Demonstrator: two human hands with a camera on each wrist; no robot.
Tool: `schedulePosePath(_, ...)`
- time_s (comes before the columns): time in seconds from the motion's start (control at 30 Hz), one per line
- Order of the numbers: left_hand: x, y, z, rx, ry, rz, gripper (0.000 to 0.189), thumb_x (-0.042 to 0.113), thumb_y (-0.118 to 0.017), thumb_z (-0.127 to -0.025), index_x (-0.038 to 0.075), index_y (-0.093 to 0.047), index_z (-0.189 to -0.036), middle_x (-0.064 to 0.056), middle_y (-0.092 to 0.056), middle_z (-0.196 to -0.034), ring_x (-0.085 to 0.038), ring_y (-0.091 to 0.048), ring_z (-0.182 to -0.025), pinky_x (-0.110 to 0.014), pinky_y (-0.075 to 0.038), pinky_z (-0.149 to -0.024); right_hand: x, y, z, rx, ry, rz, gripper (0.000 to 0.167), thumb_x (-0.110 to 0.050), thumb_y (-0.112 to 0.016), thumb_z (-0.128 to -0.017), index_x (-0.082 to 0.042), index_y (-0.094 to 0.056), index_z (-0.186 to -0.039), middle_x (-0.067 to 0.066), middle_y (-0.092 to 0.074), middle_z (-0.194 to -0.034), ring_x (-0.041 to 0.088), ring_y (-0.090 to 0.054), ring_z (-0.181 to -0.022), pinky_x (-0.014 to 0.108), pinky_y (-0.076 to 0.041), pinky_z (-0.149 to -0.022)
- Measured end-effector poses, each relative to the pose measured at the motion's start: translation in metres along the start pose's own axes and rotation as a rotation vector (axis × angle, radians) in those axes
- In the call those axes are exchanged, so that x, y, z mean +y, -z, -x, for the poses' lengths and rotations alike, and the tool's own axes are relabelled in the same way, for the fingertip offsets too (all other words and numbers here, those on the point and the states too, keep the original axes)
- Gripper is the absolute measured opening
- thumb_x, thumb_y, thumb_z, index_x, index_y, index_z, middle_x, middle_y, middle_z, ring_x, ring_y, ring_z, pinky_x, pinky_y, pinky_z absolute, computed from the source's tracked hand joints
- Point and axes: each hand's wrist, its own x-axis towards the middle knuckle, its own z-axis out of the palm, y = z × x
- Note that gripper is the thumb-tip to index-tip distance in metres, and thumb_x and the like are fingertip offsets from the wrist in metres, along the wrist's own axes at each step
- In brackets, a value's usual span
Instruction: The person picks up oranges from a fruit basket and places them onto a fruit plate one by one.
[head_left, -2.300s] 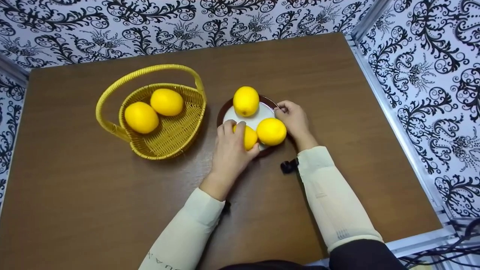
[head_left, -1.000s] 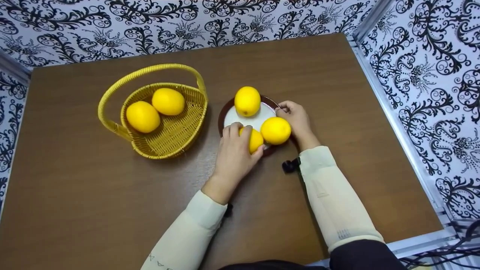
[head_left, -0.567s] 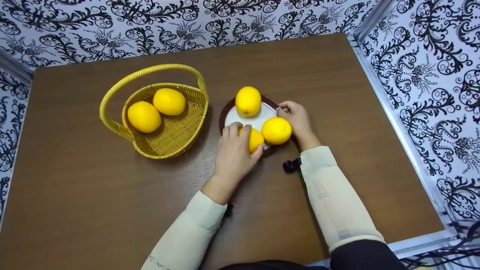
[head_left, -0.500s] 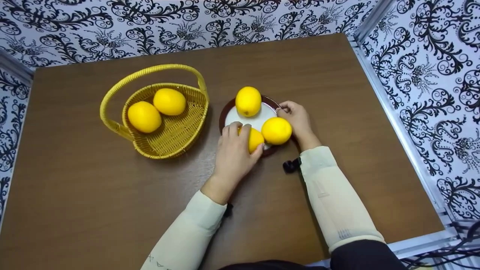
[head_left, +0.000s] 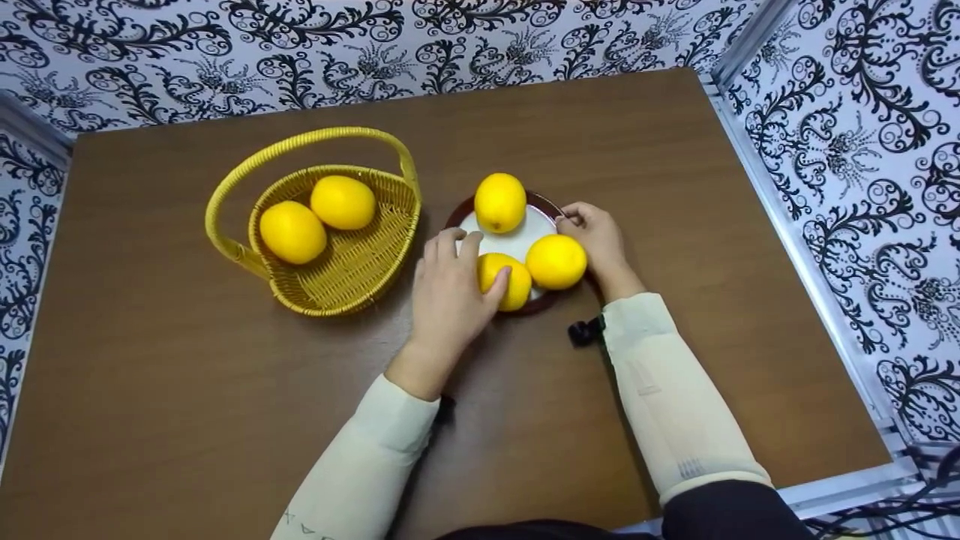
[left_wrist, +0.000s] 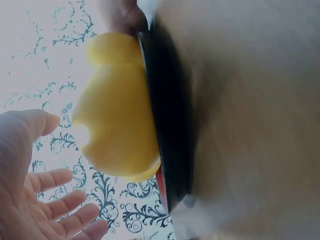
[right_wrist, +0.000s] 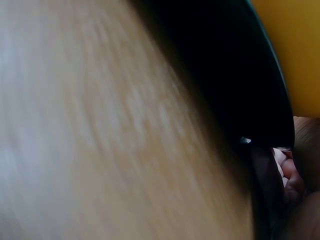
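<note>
Three yellow lemons sit on a white plate (head_left: 517,244) with a brown rim: one at the back (head_left: 500,203), one at the right (head_left: 556,262) and the near-left lemon (head_left: 506,282). My left hand (head_left: 450,296) is beside that near-left lemon, its fingers spread. In the left wrist view the left hand (left_wrist: 30,185) is apart from the lemon (left_wrist: 117,120), palm facing it. My right hand (head_left: 600,244) pinches the plate's right rim between thumb and fingers; in the right wrist view the plate's dark underside (right_wrist: 235,75) hides much of that grip.
Left of the plate stands a yellow wicker basket (head_left: 345,277) with a tall arched handle (head_left: 300,140). Two lemons (head_left: 292,232) lie in its left and back part. Patterned walls (head_left: 517,49) border the brown table (head_left: 225,390) at the back and right.
My left hand has let go of the near-left lemon and drawn back a little to the left, uncovering more of it. The right hand keeps its hold on the rim.
</note>
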Motion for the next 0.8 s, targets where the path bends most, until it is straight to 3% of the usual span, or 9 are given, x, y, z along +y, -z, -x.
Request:
schedulePosePath(0.17,-0.006,0.006,-0.003,0.042,0.004,0.003,0.056,0.046,-0.069,-0.094,0.007,-0.062,-0.133,-0.015,-0.057,-0.13,-0.035,-0.056,-0.119,-0.05,-0.052,-0.094,-0.001,0.0,0.0,-0.007,0.0,0.005,0.027,-0.027,-0.062,-0.1,-0.008,-0.074,-0.115,0.007,-0.067,-0.099,0.019,-0.058,-0.088,0.029,-0.045,-0.082)
schedulePosePath(0.37,-0.014,0.013,-0.006,0.104,0.005,0.041,0.053,0.042,-0.072,-0.093,0.005,-0.062,-0.13,-0.017,-0.059,-0.128,-0.036,-0.057,-0.118,-0.05,-0.05,-0.1,-0.002,0.0,0.0,-0.008,-0.003,0.0,0.027,-0.026,-0.062,-0.1,-0.008,-0.074,-0.115,0.007,-0.066,-0.098,0.02,-0.057,-0.087,0.029,-0.045,-0.081)
schedulePosePath(0.8,-0.044,0.031,-0.012,0.186,0.094,0.044,0.054,0.039,-0.07,-0.096,0.005,-0.06,-0.136,-0.019,-0.057,-0.132,-0.039,-0.056,-0.122,-0.053,-0.048,-0.104,0.0,-0.001,0.0,0.003,0.0,-0.007,0.026,-0.025,-0.062,-0.1,-0.008,-0.074,-0.115,0.004,-0.065,-0.095,0.018,-0.057,-0.085,0.027,-0.045,-0.079)
